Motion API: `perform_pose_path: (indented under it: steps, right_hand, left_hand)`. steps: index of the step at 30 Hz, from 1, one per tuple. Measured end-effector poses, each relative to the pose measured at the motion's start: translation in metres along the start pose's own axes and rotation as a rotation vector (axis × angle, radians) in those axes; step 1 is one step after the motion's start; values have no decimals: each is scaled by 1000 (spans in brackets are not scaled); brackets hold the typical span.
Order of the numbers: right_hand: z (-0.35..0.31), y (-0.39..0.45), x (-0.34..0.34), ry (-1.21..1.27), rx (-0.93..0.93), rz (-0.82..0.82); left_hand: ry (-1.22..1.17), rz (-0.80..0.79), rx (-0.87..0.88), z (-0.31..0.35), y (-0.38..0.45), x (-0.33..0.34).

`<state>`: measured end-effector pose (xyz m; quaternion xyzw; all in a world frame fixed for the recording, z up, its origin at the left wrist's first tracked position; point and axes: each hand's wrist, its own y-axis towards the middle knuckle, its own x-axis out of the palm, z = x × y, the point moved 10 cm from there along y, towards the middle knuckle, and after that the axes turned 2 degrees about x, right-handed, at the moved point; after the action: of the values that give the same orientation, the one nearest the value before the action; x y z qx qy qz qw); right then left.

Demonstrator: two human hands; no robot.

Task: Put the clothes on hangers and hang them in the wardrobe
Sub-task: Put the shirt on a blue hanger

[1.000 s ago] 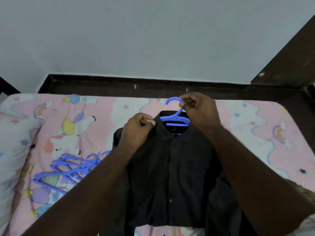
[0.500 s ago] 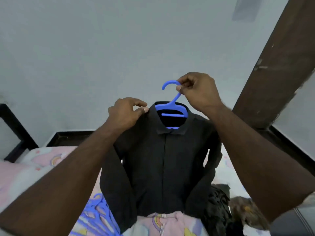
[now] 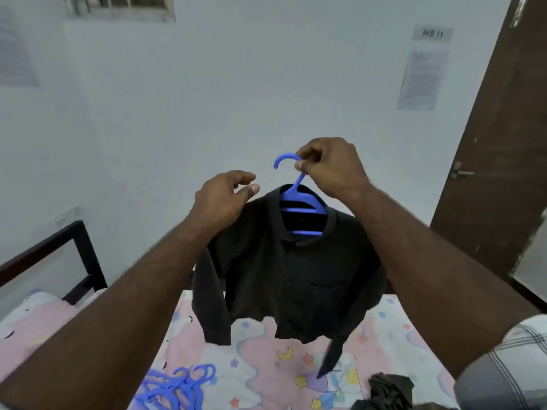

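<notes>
While the right hand (image 3: 328,167) pinches the blue hanger (image 3: 299,199) by its hook, the black shirt (image 3: 293,276) hangs above the bed (image 3: 260,365); the left hand (image 3: 225,196) (fingers loose, empty) gives no support, so a tilt could slide a shoulder off.

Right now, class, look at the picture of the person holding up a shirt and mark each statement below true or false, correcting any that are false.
1. The right hand pinches the hook of the blue hanger. True.
2. The dark shirt lies flat on the bed. False: it hangs from the hanger, held up above the bed.
3. The left hand has a firm grip on the shirt's sleeve. False: its fingers are loose beside the shirt's shoulder and hold nothing.
4. Spare blue hangers lie on the bed. True.
5. The wall sign reads "WS 11". True.
</notes>
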<state>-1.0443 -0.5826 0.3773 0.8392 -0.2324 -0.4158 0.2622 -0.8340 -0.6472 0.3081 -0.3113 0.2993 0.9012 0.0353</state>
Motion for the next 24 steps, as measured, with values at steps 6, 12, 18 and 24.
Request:
perform_pose_path:
  steps: [6, 12, 18, 24]
  right_hand:
    - [-18, -14, -19, 60, -25, 16]
    - [-27, -29, -28, 154, -18, -27]
    - [-42, -40, -31, 255, -26, -85]
    - [-61, -51, -29, 371, -43, -150]
  left_hand:
    - [44, -37, -43, 17, -29, -1]
    - [31, -19, -13, 41, -50, -1]
    - [-406, 93, -43, 73, -57, -19]
    - [-451, 90, -12, 96, -51, -34]
